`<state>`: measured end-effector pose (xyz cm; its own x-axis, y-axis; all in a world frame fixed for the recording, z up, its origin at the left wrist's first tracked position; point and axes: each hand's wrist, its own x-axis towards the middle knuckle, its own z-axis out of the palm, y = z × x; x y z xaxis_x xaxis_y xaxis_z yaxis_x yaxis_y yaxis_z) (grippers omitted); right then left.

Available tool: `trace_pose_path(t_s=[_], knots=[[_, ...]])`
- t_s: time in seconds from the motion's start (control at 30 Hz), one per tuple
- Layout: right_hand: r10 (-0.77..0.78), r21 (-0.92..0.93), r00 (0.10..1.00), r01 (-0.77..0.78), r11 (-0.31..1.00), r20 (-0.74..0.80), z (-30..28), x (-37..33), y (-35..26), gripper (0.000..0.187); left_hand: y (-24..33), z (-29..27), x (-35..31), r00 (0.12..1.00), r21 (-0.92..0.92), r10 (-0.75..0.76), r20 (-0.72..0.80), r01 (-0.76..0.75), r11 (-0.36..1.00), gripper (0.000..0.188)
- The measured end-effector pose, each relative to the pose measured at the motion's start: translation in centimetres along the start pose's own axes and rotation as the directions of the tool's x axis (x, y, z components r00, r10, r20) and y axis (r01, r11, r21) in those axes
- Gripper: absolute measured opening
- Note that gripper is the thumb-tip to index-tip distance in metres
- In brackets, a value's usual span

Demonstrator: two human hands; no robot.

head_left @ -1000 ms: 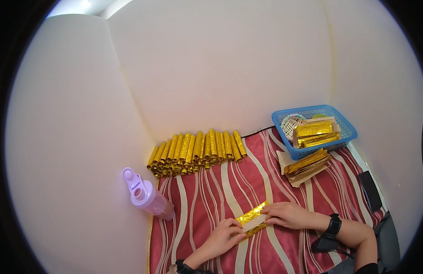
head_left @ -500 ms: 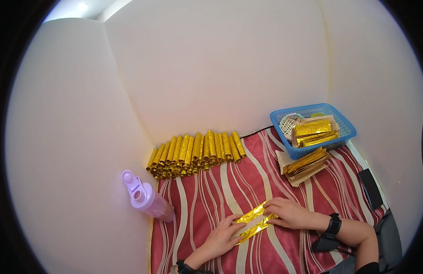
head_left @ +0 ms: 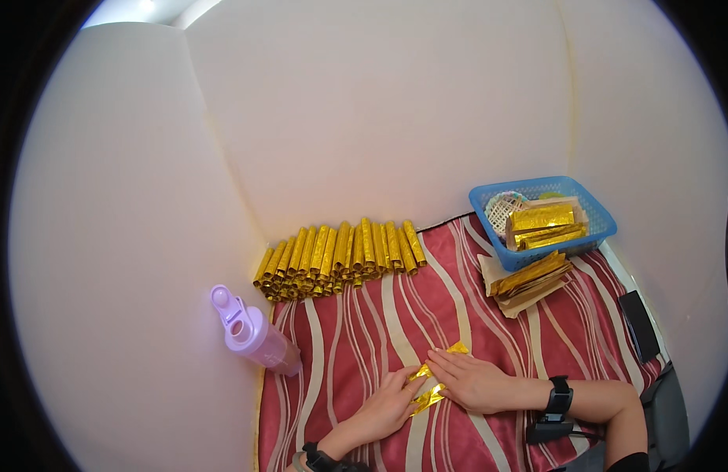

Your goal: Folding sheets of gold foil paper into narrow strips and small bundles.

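Near edge: left hand (head_left: 389, 403) and right hand (head_left: 476, 381) both lie flat, fingers extended, pressing a gold foil sheet (head_left: 428, 389) onto the red striped cloth (head_left: 356, 346). Neither hand grips it; palms and fingertips only bear down. Change over the last second: the sheet, formerly one small flat rectangle between the hands, now shows as folded, narrower strips with the hands closer together, so a fold looks part-made. Left, near: lilac bottle (head_left: 252, 333) lying on its side. Further back: row of gold rolls (head_left: 337, 253). Right, far: loose stack of gold sheets (head_left: 531, 278), then blue basket (head_left: 543, 219).
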<state>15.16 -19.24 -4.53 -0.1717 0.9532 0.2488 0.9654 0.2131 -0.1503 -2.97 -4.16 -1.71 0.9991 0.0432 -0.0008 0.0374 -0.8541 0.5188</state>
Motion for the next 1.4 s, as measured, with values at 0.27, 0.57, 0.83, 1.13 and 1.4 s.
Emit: trace_pose_path(t_s=[0.27,0.57,0.83,1.13,1.4], knots=[[0.168,-0.012,0.977,-0.168,0.986,0.132,-2.2,-1.3,1.4,0.062,-2.4,-0.6,-0.1,0.994,-0.207,0.038,0.105,-0.015,0.978,0.064],[0.097,-0.120,0.995,-0.094,0.988,0.016,-1.9,1.0,-1.9,0.071,-2.7,-0.4,-0.1,0.992,-0.241,0.083,0.093,-0.059,0.969,0.065],[0.109,0.114,0.990,-0.118,0.986,0.087,-0.8,0.0,0.3,0.073,-2.6,0.1,-0.2,0.998,-0.319,0.066,0.004,-0.062,0.946,0.050],[0.195,-0.006,0.964,-0.197,0.980,0.180,-1.8,-0.6,1.5,0.067,-2.5,-0.6,-0.5,0.999,-0.330,0.047,0.012,-0.040,0.943,0.041],[0.196,-0.071,0.975,-0.189,0.979,0.109,-2.0,-2.2,2.9,0.065,-2.7,-0.8,-0.2,0.992,-0.335,0.067,0.111,-0.026,0.942,0.024]])
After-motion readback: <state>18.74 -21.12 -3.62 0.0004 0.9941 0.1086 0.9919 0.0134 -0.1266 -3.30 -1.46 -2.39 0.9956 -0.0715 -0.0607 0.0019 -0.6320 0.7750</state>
